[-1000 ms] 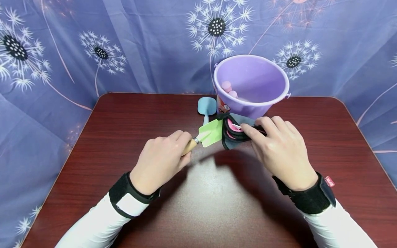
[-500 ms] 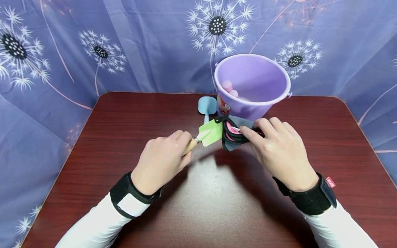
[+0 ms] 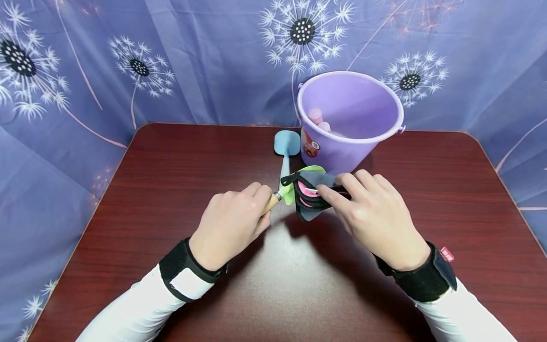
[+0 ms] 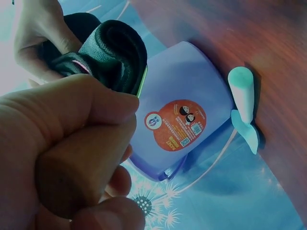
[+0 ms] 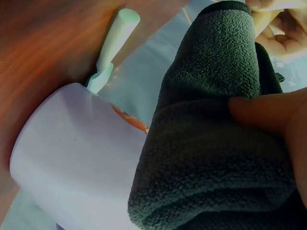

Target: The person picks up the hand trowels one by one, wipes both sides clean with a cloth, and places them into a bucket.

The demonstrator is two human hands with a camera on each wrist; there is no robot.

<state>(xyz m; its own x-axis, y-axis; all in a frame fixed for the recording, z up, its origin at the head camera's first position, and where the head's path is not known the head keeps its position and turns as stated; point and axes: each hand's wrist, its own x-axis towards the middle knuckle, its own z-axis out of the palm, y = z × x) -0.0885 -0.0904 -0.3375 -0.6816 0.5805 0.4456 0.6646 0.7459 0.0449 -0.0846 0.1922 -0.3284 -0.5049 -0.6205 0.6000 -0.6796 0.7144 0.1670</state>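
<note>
My left hand (image 3: 235, 221) grips the wooden handle (image 4: 84, 165) of a small hand trowel, its light green blade (image 3: 288, 194) pointing right. In my right hand (image 3: 376, 216) is a folded dark grey cloth (image 3: 314, 180) with black edging, a black loop and some pink inside. The thumb (image 5: 264, 112) presses into its fuzzy surface in the right wrist view. Cloth covers most of the blade in the head view; green shows above it and at its left side. Whether cloth and blade touch is unclear. Both are held above the table.
A purple bucket (image 3: 333, 154) with a red label stands at the back of the brown table (image 3: 171, 180). Pink pieces (image 3: 316, 115) lie inside it. Left of the bucket lies a light blue toy shovel (image 3: 287, 143). A blue dandelion-print curtain (image 3: 213, 61) hangs behind.
The cloth in my right hand has moved left and nearer, coming in front of the trowel blade. My left hand has shifted slightly right with the trowel. The head view has tilted a little.
</note>
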